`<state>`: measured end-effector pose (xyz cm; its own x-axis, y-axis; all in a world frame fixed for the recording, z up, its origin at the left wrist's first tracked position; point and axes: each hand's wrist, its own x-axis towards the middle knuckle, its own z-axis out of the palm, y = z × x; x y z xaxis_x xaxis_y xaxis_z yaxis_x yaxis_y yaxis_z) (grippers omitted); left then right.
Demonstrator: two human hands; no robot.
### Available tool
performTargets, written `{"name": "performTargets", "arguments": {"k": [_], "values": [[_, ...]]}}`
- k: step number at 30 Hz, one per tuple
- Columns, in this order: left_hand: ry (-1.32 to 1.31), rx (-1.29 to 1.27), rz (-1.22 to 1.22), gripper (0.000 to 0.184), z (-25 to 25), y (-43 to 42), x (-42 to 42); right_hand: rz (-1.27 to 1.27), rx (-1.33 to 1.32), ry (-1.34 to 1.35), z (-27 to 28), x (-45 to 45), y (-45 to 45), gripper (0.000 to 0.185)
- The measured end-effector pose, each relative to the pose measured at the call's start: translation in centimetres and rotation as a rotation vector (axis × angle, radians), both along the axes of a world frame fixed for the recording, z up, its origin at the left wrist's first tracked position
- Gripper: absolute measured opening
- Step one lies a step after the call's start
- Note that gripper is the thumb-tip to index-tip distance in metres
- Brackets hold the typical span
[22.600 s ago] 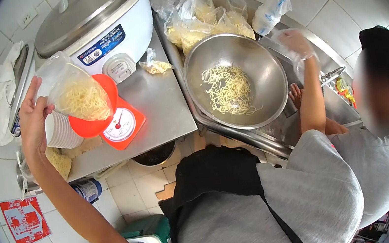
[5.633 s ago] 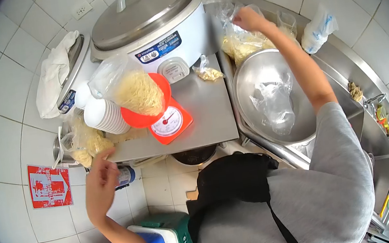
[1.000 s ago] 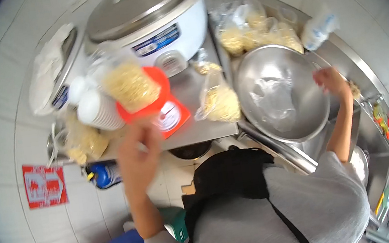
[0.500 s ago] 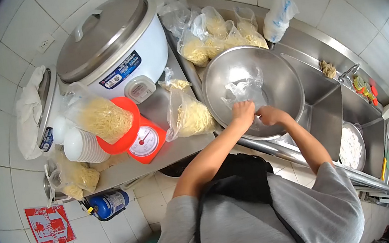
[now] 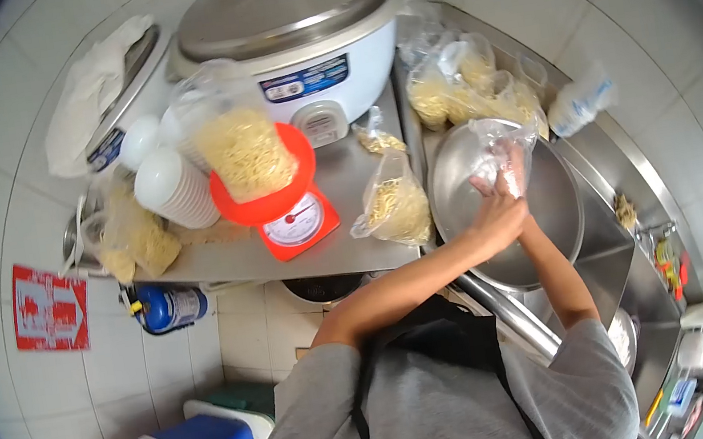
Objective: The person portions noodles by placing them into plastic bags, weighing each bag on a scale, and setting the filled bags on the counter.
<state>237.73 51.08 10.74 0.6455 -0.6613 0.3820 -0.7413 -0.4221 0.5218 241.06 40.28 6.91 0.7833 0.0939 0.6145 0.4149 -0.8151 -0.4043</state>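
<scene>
A clear plastic bag point(image 5: 521, 131) is raised over the large steel bowl point(image 5: 558, 253). My right hand point(image 5: 513, 168) appears to be inside the bag, its fingers stretched upward under the wrinkled plastic. Against its side, my left hand point(image 5: 502, 213) is closed on the lower part of the bag, its forearm crossing in front of the bowl. Left of the bowl stands a bag of noodles point(image 5: 402, 212) on the steel counter. Another noodle bag point(image 5: 246, 158) rests on the red pan of a kitchen scale point(image 5: 302, 223).
Behind the scale sits a large rice cooker point(image 5: 304, 73). Several bagged noodles point(image 5: 464, 91) lie behind the bowl. Stacked white cups point(image 5: 177, 190) stand left of the scale. Right of the bowl is a steel sink point(image 5: 597, 275) with a faucet point(image 5: 660, 230).
Both hands have lifted from inside the bowl with the plastic bag, and the right hand now appears to be within it. The view has shifted left.
</scene>
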Motion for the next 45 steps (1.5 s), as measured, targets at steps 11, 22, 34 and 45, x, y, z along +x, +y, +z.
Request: {"name": "performTargets", "arguments": {"k": [11,22,34,45], "values": [[0.154,-0.333,0.034,0.012,7.7,5.8,-1.0,0.099,-0.187,-0.388,10.1,2.5,6.9,0.046],[0.304,-0.691,0.295,0.008,10.3,12.3,-1.0,0.397,-0.265,-0.237,11.8,3.5,13.5,0.045],[0.08,-0.793,0.459,0.017,13.0,19.3,-3.1,0.622,0.328,-0.147,20.5,6.2,20.0,0.051],[0.435,-0.198,0.853,0.057,2.5,24.8,-6.1,0.775,-0.591,0.198,20.3,9.9,30.1,0.026]]}}
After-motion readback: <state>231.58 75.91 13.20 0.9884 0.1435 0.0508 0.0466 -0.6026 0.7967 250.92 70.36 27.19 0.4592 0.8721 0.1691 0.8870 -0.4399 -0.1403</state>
